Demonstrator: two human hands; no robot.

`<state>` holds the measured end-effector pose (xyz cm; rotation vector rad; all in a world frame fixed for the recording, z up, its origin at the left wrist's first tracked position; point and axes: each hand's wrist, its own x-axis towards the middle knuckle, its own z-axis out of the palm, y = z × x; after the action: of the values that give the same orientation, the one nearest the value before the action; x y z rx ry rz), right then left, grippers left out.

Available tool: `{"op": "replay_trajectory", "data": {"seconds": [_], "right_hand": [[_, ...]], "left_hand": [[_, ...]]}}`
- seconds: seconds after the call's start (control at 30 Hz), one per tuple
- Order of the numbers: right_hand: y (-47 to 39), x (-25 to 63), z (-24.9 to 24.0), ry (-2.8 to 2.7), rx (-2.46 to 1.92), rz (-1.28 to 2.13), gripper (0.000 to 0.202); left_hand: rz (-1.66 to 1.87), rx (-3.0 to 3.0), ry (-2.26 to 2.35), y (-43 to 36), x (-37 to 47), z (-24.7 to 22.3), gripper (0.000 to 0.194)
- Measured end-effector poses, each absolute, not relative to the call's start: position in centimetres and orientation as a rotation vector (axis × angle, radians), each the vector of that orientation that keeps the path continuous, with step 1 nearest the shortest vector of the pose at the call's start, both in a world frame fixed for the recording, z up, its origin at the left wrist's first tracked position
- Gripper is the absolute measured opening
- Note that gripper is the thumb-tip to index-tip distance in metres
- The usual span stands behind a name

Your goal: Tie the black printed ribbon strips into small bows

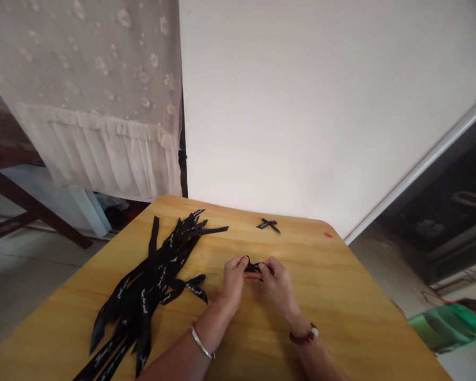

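Note:
Between my two hands, above the middle of the table, is a short black ribbon (253, 267) bunched into loops. My left hand (234, 276) pinches its left end between thumb and fingers, and my right hand (275, 276) pinches the right end. The fingers partly cover the ribbon, so I cannot make out whether it is knotted. A finished black ribbon bow (268, 224) with white lettering lies beyond my hands, near the far edge. To the left of my left hand spreads a heap of loose black ribbons (154, 280), printed in white script.
All this rests on a light wooden table (333, 317) with rounded corners, its far edge against a white panel (301, 106). A small red piece (328, 235) lies near the far right corner. A lace curtain (103, 79) hangs at left; a green plastic item (448, 325) stands at right.

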<state>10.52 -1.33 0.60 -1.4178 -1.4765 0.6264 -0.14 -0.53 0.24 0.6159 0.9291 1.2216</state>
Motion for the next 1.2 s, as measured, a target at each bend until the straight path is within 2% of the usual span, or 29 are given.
{"op": "replay_trajectory", "data": {"seconds": [0.17, 0.37, 0.6, 0.83, 1.2], "right_hand": [[-1.1, 11.2, 0.9, -1.42, -1.408, 0.677, 0.022], [-1.0, 11.7, 1.4, -1.38, -1.363, 0.794, 0.027], [-1.1, 11.7, 1.5, -1.45, -1.351, 0.79, 0.034], [-1.1, 11.4, 1.6, -1.516, -1.316, 0.853, 0.019], [-1.1, 11.3, 0.8, -1.528, -1.29, 0.845, 0.022]], "left_hand": [[1.098, 0.497, 0.78, -0.4, -0.8, 0.5, 0.015], [1.047, 0.625, 0.836, -0.6, -0.9, 0.2, 0.008], [0.927, 0.794, 0.839, -1.2, -0.5, 0.6, 0.017], [0.884, 0.882, 0.845, -1.4, -0.4, 0.8, 0.024], [0.876, 0.89, 0.854, -1.2, -0.3, 0.4, 0.022]]}}
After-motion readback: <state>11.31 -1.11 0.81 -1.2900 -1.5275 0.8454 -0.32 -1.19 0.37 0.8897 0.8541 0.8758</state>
